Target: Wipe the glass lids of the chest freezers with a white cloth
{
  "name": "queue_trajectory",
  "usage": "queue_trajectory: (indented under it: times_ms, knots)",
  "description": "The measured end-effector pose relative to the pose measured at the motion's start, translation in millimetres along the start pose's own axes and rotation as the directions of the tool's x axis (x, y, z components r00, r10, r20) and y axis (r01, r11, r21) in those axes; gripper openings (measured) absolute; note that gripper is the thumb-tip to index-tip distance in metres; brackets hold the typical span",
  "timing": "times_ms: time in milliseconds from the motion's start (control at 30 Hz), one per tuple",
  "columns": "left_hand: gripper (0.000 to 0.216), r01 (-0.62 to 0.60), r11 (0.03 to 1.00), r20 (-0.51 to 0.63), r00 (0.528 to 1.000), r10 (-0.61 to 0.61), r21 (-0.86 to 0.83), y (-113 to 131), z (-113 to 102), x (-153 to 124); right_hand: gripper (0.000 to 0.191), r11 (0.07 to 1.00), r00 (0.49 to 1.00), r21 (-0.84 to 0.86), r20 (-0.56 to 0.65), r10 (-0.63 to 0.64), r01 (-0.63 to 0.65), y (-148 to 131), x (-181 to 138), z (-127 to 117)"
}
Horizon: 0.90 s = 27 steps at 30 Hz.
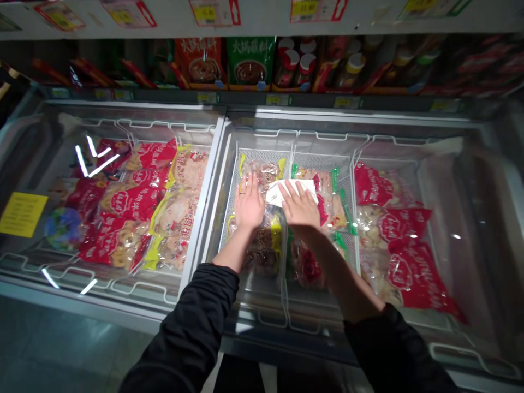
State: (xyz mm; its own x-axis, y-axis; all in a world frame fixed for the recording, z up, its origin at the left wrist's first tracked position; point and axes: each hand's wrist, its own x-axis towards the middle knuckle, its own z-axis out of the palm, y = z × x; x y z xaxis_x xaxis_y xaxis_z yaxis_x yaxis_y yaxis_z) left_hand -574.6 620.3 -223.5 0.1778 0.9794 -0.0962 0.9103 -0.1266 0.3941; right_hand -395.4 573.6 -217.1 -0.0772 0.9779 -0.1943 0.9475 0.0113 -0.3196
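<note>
My left hand (249,202) lies flat on the glass lid (262,297) of a chest freezer, fingers stretched out, a ring on one of them. Beside it, my right hand (301,204) rests with spread fingers on a folded white cloth (275,195), pressing it against the glass; whether it is fabric or paper I cannot tell. Beneath the lid, directly under my hands, are a clear bag with yellow edges (280,166) and green-edged food packs (338,204) in wire baskets (323,144).
Red bags (413,273) lie in the right basket. Left of the metal divider (204,202) are more red bags (114,240) and yellow-edged packs (184,169). A yellow sticker (23,214) marks the left glass. Behind stands a shelf with sauce packets (250,57) and jars (306,65).
</note>
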Motion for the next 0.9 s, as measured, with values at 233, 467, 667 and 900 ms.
queue_trajectory:
  times_ms: [233,467,667,900]
  knots:
    - [0.061,0.008,0.994,0.011,1.000,-0.009,0.109,0.7,-4.0,0.4,0.060,0.997,0.997,0.040,0.042,-0.063,0.062,7.8,63.1,-23.5]
    - [0.060,0.050,0.985,0.031,0.998,-0.056,0.164,8.9,-10.9,-0.7,0.060,0.998,0.997,0.051,-0.059,0.041,-0.038,37.5,15.5,-9.5]
    - [0.061,0.031,0.988,-0.010,0.999,-0.030,0.154,4.0,-7.9,-0.9,0.058,0.998,0.996,0.041,-0.081,-0.036,0.039,15.0,25.7,0.8]
    - [0.061,0.047,0.986,-0.003,0.999,-0.047,0.161,4.3,-11.3,-0.2,0.060,0.996,0.999,0.088,-0.036,0.009,-0.006,64.1,57.4,-28.1]
